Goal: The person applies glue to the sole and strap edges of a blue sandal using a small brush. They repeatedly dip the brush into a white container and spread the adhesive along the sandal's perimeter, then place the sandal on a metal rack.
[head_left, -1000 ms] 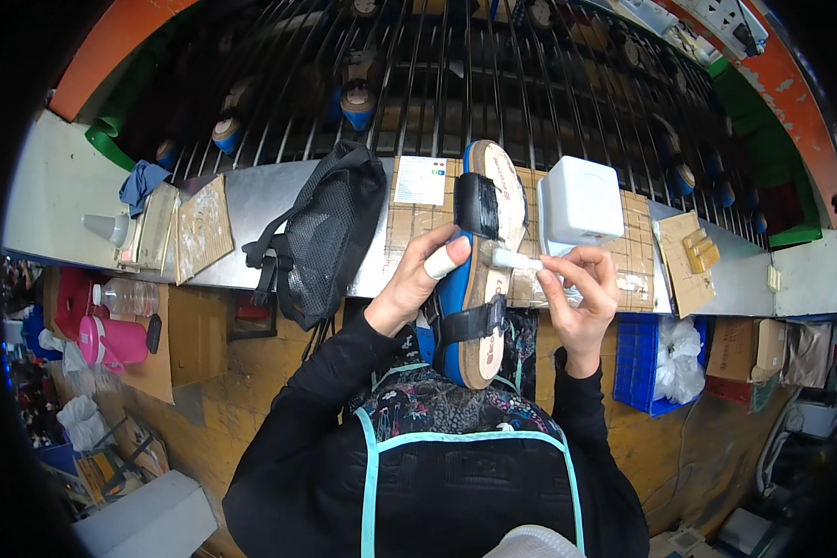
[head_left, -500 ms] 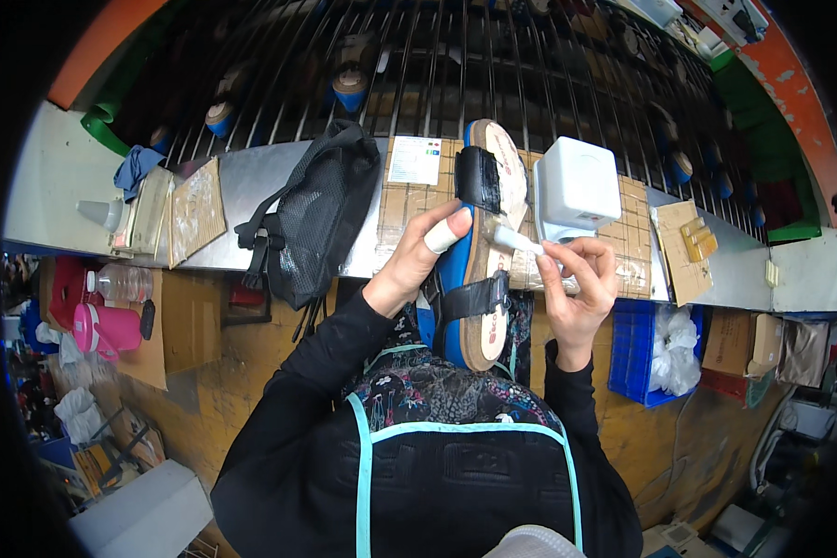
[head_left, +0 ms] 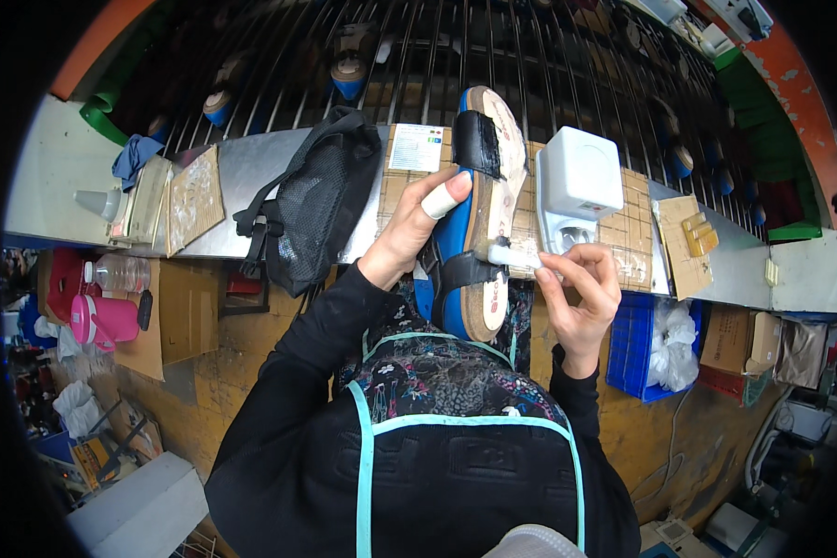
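Head view, looking down at the bench. The left hand (head_left: 417,232) is closed around the blue-soled sandal with a cork footbed and two black straps (head_left: 474,214), thumb up along the blue sole edge, a pale wrap on that thumb. The sandal is held on its side, toe end pointing away over the bench, heel end toward the person's chest and above the dark floral apron with turquoise trim (head_left: 437,381).

The right hand (head_left: 577,293) pinches a small white tube-shaped applicator (head_left: 513,256) between thumb and fingertips; the other fingers are curled loosely. The tip of the applicator touches, or sits just beside, the cork edge near the lower black strap. Which of the two cannot be told at this size.

A black mesh bag with straps (head_left: 312,209) lies on the grey metal bench top (head_left: 232,172) to the left of the sandal. A white boxy device (head_left: 578,177) stands just beside the sandal on the right, on a tan gridded mat (head_left: 637,214).

Risks, as judgement:
- The sandal is held in one hand only, unsupported below; a push from the applicator could twist it in the grip and send the tip off the edge onto the strap.
- Whatever the tube dispenses could reach the wrapped thumb or drip on the apron, since the heel hangs right over it.
- The white device stands close to the right hand; an outward swing of the wrist could knock it.
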`<control>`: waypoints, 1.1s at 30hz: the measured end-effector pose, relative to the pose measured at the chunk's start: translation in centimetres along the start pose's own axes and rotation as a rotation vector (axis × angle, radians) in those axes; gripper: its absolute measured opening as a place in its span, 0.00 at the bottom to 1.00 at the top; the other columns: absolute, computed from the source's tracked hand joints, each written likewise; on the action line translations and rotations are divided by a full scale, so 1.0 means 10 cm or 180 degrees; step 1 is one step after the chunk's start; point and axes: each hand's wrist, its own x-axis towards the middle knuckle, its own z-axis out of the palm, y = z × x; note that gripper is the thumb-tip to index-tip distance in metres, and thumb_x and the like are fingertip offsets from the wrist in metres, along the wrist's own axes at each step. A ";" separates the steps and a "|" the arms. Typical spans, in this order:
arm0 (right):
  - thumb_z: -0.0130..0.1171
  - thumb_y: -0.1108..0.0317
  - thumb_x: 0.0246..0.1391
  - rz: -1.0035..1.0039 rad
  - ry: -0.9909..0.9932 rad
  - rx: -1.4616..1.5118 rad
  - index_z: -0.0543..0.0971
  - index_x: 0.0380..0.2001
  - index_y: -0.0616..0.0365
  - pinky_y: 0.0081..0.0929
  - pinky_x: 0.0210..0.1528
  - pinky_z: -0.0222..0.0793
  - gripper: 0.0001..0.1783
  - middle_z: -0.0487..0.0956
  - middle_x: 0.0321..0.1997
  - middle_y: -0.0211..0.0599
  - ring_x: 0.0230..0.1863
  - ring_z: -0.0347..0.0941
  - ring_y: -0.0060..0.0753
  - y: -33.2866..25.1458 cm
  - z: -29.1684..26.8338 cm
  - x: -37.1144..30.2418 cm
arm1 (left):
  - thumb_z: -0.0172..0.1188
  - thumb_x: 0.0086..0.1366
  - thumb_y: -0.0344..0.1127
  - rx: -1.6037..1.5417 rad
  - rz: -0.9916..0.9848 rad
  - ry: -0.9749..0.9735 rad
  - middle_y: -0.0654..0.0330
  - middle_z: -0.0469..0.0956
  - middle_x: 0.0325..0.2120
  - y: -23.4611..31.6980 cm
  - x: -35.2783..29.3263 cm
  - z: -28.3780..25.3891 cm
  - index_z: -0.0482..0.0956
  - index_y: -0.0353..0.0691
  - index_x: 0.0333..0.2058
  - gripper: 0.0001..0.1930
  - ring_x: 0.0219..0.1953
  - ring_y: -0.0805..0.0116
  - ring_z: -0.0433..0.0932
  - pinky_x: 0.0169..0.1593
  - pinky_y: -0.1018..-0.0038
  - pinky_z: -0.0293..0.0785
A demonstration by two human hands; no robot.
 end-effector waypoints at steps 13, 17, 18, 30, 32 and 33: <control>0.73 0.69 0.36 -0.0515 -0.0507 -0.0267 0.86 0.31 0.51 0.27 0.40 0.54 0.13 0.75 0.30 0.29 0.31 0.67 0.26 -0.18 -0.22 0.04 | 0.55 0.63 0.62 -0.0098 0.0007 -0.0010 0.51 0.79 0.44 0.10 -0.05 -0.04 0.71 0.29 0.52 0.36 0.43 0.68 0.81 0.47 0.74 0.78; 0.70 0.71 0.43 -0.0341 -0.0106 0.0449 0.85 0.32 0.60 0.20 0.28 0.64 0.10 0.74 0.32 0.33 0.30 0.67 0.23 -0.07 -0.14 0.19 | 0.55 0.63 0.61 -0.0345 -0.0068 -0.0197 0.52 0.78 0.46 0.09 -0.11 -0.01 0.70 0.30 0.54 0.36 0.45 0.68 0.80 0.50 0.73 0.76; 0.69 0.73 0.46 0.0062 0.0218 0.0359 0.84 0.33 0.61 0.18 0.27 0.63 0.09 0.73 0.32 0.32 0.29 0.67 0.21 -0.04 -0.05 0.22 | 0.55 0.63 0.61 -0.0356 -0.0021 -0.0221 0.52 0.78 0.46 0.07 -0.13 0.02 0.69 0.31 0.55 0.36 0.46 0.68 0.79 0.51 0.73 0.76; 0.69 0.74 0.45 0.0993 -0.0562 0.0994 0.86 0.32 0.59 0.16 0.30 0.63 0.08 0.73 0.32 0.30 0.31 0.68 0.18 -0.14 -0.15 -0.24 | 0.60 0.62 0.54 -0.0040 0.0028 0.0566 0.58 0.78 0.41 0.02 -0.28 -0.13 0.71 0.31 0.54 0.32 0.40 0.74 0.78 0.45 0.80 0.73; 0.70 0.73 0.44 0.0869 -0.0494 0.0712 0.86 0.32 0.58 0.16 0.29 0.62 0.08 0.73 0.32 0.29 0.28 0.67 0.17 -0.15 -0.14 -0.28 | 0.61 0.62 0.54 0.0025 0.0000 0.0613 0.58 0.78 0.40 0.02 -0.28 -0.15 0.72 0.30 0.53 0.32 0.39 0.75 0.78 0.45 0.80 0.73; 0.70 0.73 0.44 0.0882 -0.0487 0.0705 0.86 0.32 0.58 0.16 0.30 0.61 0.08 0.73 0.32 0.29 0.27 0.67 0.17 -0.15 -0.13 -0.28 | 0.61 0.62 0.54 0.0111 0.0023 0.0649 0.58 0.78 0.40 0.02 -0.28 -0.14 0.72 0.30 0.53 0.33 0.39 0.75 0.78 0.44 0.80 0.73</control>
